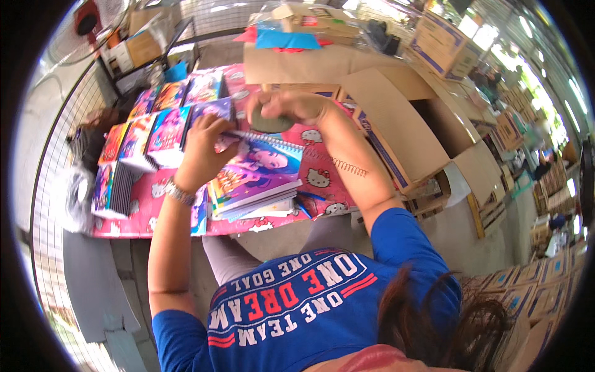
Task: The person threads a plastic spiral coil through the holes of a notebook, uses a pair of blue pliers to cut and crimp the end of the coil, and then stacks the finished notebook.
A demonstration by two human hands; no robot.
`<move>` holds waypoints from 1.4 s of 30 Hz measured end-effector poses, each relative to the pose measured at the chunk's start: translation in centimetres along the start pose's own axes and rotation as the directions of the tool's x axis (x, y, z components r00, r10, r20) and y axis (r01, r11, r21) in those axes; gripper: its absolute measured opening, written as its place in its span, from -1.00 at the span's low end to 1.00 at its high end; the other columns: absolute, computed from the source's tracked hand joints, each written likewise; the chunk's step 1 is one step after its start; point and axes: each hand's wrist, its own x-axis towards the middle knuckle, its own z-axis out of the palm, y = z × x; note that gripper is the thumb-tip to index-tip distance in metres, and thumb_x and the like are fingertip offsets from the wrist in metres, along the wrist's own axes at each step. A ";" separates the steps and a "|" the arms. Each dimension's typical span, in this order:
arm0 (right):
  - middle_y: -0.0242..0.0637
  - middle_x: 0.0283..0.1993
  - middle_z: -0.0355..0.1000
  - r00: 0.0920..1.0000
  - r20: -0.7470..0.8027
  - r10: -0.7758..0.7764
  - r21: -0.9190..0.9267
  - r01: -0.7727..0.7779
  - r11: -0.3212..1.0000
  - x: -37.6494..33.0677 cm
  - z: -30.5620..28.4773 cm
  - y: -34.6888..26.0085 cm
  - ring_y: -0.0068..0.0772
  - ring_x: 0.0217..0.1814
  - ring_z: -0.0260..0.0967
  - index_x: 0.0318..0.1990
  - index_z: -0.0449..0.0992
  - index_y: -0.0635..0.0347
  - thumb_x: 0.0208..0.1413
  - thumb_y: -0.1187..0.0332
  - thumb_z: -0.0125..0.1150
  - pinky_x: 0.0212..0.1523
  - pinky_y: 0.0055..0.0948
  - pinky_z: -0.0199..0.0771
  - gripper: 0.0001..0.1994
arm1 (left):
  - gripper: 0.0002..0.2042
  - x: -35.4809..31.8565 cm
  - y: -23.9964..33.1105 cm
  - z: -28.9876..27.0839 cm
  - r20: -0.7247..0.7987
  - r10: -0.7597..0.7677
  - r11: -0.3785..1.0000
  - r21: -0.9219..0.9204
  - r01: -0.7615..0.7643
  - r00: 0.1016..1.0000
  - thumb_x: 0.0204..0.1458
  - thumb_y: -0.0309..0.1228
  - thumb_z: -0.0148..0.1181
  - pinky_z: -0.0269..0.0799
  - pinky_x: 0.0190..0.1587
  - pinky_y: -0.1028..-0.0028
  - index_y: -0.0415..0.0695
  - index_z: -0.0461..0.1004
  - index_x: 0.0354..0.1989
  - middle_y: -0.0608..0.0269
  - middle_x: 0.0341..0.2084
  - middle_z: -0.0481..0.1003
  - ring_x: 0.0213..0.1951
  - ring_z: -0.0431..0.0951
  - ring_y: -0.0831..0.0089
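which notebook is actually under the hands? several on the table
The spiral notebook atop the centre pile, tilted; left hand presses on it. The other notebooks sit in stacks further left, untouched.

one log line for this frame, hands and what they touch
left hand: on spiral notebook binding edge | right hand: grips dark round object | surface: pink printed table cover | nearby: notebook stacks

Two hands (201, 152); one loose wire spiral (350, 167); several notebook stacks (167, 133)
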 end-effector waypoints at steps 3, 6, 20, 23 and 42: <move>-0.33 -0.08 0.42 0.992 -0.006 0.129 -0.136 -0.128 0.982 0.9 -0.3 0.2 -0.49 0.01 0.32 -0.01 0.50 0.20 0.15 0.00 0.17 0.01 -0.47 0.34 -0.54 | -0.67 -0.4 -1.2 -0.4 -0.062 -0.101 0.994 -0.038 0.099 0.993 -0.17 -0.45 0.44 0.38 -0.06 0.23 -0.22 0.50 -0.21 0.09 -0.27 0.44 -0.11 0.45 0.11; -0.39 -0.21 0.45 1.000 -0.019 0.015 0.130 -0.012 0.991 1.4 0.1 0.5 -0.56 -0.15 0.38 -0.06 0.54 0.15 0.12 0.00 0.21 -0.16 -0.53 0.38 -0.58 | -0.65 -0.6 -1.1 0.0 -0.051 -0.171 0.981 -0.100 0.165 0.984 -0.17 -0.41 0.48 0.41 -0.18 0.33 -0.27 0.48 -0.25 0.15 -0.35 0.44 -0.27 0.47 0.27; -0.38 -0.13 0.50 0.985 -0.006 -0.174 0.449 0.158 0.879 0.3 0.0 0.9 -0.56 -0.15 0.41 -0.07 0.55 0.10 0.11 0.02 0.25 -0.17 -0.52 0.40 -0.62 | -0.72 0.4 0.7 1.2 0.116 -0.222 0.904 -0.349 0.249 0.968 -0.10 -0.43 0.45 0.39 -0.35 0.54 -0.28 0.49 -0.30 0.29 -0.44 0.40 -0.44 0.43 0.57; -0.37 -0.11 0.51 0.987 -0.003 0.159 -0.454 -0.143 0.879 2.6 -1.4 1.5 -0.51 -0.10 0.46 -0.03 0.53 0.09 0.11 0.06 0.25 -0.12 -0.48 0.50 -0.63 | -0.72 0.6 -0.1 1.5 0.137 -0.200 0.876 -0.419 0.240 0.970 -0.10 -0.43 0.45 0.40 -0.35 0.53 -0.28 0.49 -0.29 0.29 -0.44 0.41 -0.44 0.44 0.57; -0.43 -0.21 0.43 0.959 -0.188 0.212 -0.269 -0.258 0.928 1.8 -0.7 4.4 -0.54 -0.19 0.37 -0.07 0.52 0.20 0.12 0.04 0.24 -0.17 -0.54 0.37 -0.60 | -0.69 0.0 0.0 1.2 0.126 -0.235 0.863 -0.429 0.267 0.964 -0.04 -0.39 0.44 0.41 -0.29 0.57 -0.25 0.47 -0.21 0.37 -0.45 0.49 -0.37 0.43 0.70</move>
